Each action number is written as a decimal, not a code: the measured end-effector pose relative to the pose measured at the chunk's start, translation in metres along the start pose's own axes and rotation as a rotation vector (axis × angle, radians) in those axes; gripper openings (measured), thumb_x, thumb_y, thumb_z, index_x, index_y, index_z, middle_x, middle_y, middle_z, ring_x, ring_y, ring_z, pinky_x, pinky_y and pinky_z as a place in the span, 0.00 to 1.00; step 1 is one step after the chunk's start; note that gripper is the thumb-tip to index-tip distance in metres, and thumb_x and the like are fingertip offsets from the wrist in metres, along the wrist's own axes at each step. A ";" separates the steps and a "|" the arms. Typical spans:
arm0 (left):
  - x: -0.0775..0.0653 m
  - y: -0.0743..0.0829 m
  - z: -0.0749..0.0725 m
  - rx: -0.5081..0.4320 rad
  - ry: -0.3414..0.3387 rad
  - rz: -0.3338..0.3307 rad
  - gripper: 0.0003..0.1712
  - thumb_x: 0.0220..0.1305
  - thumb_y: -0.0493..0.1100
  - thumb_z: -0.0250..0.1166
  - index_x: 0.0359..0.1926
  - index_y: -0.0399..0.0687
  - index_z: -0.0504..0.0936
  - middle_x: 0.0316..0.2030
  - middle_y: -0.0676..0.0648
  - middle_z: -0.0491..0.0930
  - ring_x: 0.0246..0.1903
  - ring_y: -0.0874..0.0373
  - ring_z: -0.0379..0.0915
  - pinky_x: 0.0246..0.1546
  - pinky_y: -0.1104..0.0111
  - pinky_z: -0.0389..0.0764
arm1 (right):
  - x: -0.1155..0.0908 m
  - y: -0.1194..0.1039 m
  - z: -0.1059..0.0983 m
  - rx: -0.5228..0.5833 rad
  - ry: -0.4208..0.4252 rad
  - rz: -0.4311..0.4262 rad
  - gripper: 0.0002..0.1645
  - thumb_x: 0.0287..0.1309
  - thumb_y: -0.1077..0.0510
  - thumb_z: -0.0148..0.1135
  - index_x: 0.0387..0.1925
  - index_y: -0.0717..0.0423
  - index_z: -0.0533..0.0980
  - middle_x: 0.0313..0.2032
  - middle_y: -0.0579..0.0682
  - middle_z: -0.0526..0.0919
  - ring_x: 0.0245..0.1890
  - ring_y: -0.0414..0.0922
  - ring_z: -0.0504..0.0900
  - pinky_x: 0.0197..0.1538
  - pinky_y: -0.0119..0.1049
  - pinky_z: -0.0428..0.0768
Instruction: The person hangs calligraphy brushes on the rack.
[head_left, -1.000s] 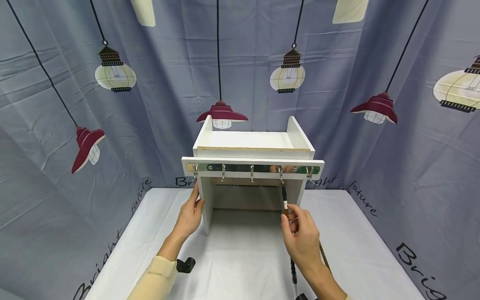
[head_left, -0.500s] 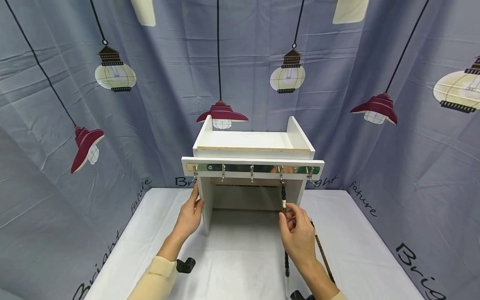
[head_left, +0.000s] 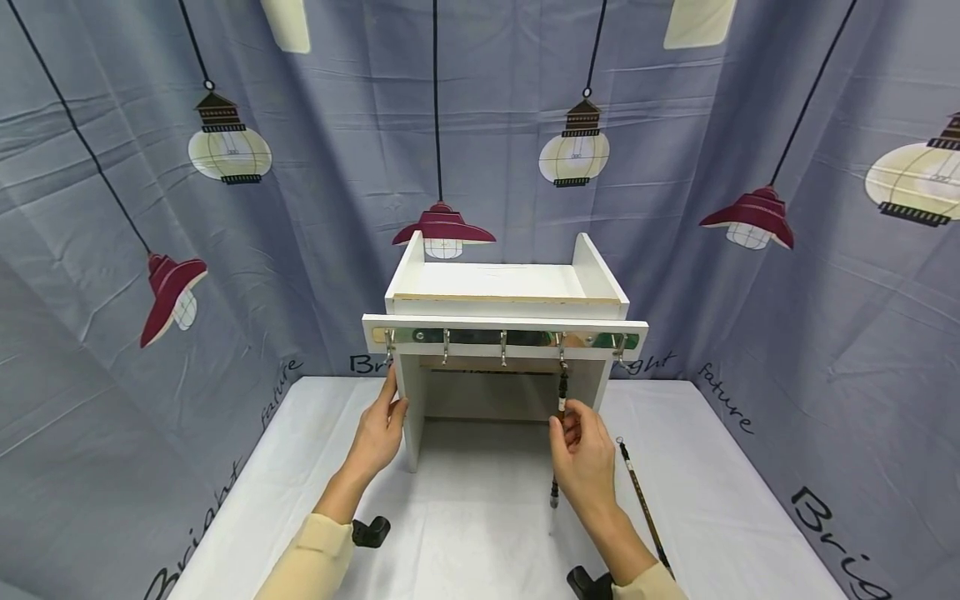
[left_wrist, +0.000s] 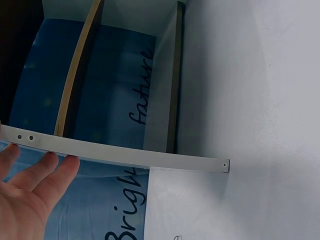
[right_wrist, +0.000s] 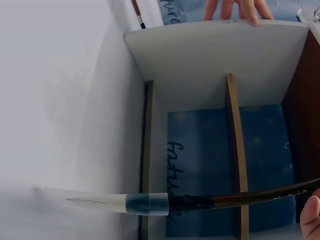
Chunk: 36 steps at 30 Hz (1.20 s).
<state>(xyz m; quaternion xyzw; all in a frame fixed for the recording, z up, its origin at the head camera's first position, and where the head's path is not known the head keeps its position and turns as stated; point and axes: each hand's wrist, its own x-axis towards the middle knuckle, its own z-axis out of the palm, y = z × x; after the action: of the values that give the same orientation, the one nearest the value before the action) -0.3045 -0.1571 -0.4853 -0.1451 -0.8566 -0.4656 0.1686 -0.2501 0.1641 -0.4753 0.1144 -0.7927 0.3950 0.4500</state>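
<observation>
A white wooden shelf [head_left: 506, 304] carries a rail of metal hooks [head_left: 504, 348] along its front. Below the second hook from the right is a calligraphy brush [right_wrist: 190, 202] with a brown handle and pale bristles. Its top is at the hook [head_left: 561, 348]; whether the loop is fully over it is too small to tell. My right hand [head_left: 585, 458] pinches the brush's upper handle with thumb and fingers. My left hand [head_left: 380, 429] rests against the shelf's left side panel [left_wrist: 115, 155], fingers extended with their tips on the panel.
Another brush [head_left: 637, 492] lies on the white table [head_left: 480, 517], right of the shelf. In the right wrist view, part of a slim brown stick [right_wrist: 137, 10] shows past the left panel. A patterned curtain [head_left: 502, 125] stands behind.
My right hand has shifted left, and the brush's lower end has swung left and toward the shelf. More of the brush lying on the table is now visible. My left hand has stayed in place.
</observation>
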 end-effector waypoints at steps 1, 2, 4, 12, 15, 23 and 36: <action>0.000 0.000 0.000 -0.001 0.001 0.003 0.38 0.83 0.43 0.50 0.84 0.55 0.42 0.79 0.36 0.57 0.63 0.35 0.77 0.59 0.44 0.81 | 0.000 0.000 0.002 0.003 -0.004 0.007 0.16 0.57 0.72 0.71 0.47 0.66 0.78 0.32 0.55 0.79 0.27 0.43 0.78 0.28 0.16 0.72; 0.000 0.000 0.000 -0.002 0.000 0.006 0.38 0.83 0.44 0.50 0.84 0.55 0.42 0.78 0.35 0.57 0.63 0.35 0.77 0.59 0.44 0.81 | 0.001 0.000 0.004 0.003 -0.008 0.012 0.16 0.57 0.71 0.71 0.46 0.66 0.78 0.32 0.55 0.79 0.27 0.43 0.78 0.29 0.16 0.72; 0.000 0.000 -0.001 -0.005 -0.003 0.010 0.38 0.83 0.44 0.50 0.84 0.54 0.42 0.78 0.36 0.57 0.63 0.35 0.76 0.59 0.44 0.81 | 0.002 0.001 0.007 0.001 -0.014 0.022 0.15 0.57 0.71 0.71 0.45 0.66 0.78 0.32 0.55 0.79 0.28 0.43 0.78 0.29 0.16 0.72; 0.000 -0.002 -0.002 -0.013 -0.009 0.014 0.38 0.83 0.45 0.50 0.84 0.53 0.43 0.78 0.36 0.58 0.63 0.36 0.77 0.59 0.45 0.81 | 0.005 0.003 0.016 0.000 -0.019 0.052 0.12 0.59 0.69 0.71 0.43 0.66 0.79 0.33 0.56 0.80 0.29 0.45 0.80 0.32 0.14 0.72; 0.001 -0.002 -0.002 -0.007 -0.005 0.019 0.38 0.83 0.45 0.50 0.84 0.54 0.44 0.78 0.36 0.59 0.62 0.36 0.78 0.59 0.44 0.81 | 0.007 0.005 0.018 0.008 -0.021 0.056 0.11 0.59 0.69 0.70 0.44 0.67 0.79 0.34 0.56 0.80 0.30 0.45 0.81 0.32 0.13 0.72; 0.000 0.000 -0.002 -0.003 -0.002 0.028 0.38 0.83 0.44 0.50 0.84 0.54 0.44 0.78 0.36 0.58 0.62 0.36 0.78 0.59 0.45 0.81 | 0.006 0.007 0.018 0.001 -0.033 0.080 0.12 0.59 0.68 0.71 0.44 0.65 0.80 0.35 0.56 0.80 0.30 0.46 0.82 0.32 0.13 0.73; 0.001 -0.003 -0.002 0.003 0.002 0.026 0.38 0.83 0.44 0.50 0.84 0.53 0.43 0.78 0.36 0.58 0.62 0.36 0.77 0.58 0.45 0.82 | 0.003 0.012 -0.006 -0.032 -0.014 -0.055 0.19 0.54 0.66 0.75 0.47 0.66 0.81 0.33 0.55 0.80 0.29 0.45 0.77 0.31 0.19 0.73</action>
<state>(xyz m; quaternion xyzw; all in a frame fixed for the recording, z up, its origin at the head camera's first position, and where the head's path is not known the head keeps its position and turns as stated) -0.3058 -0.1597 -0.4862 -0.1553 -0.8551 -0.4623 0.1759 -0.2544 0.1775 -0.4779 0.1317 -0.7987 0.3690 0.4567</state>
